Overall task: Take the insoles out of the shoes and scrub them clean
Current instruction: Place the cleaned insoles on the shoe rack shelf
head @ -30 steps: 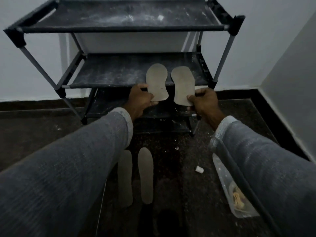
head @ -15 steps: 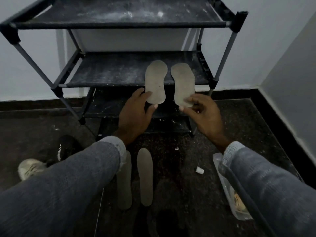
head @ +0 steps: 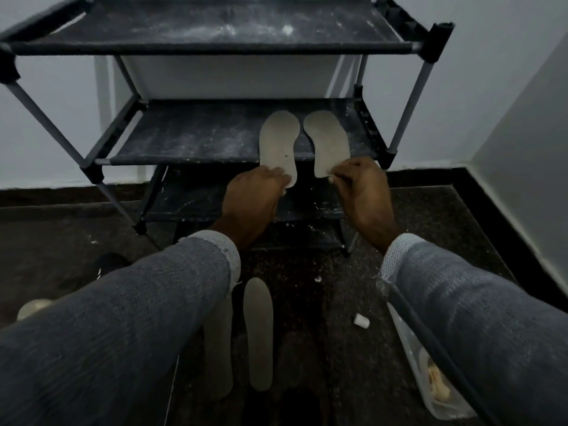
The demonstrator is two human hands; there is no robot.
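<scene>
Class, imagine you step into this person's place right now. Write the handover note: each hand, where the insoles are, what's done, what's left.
Left hand: fingers rest flat on the heel of the left insole.
Right hand: pinches the heel of the right insole.
Both insoles lie side by side on the rack's middle shelf, heels overhanging the front edge.
Two more insoles lie on the floor near the person.
Done: four insoles are out of shoes.
Left: whether they have been scrubbed cannot be told; no brush shows.
</scene>
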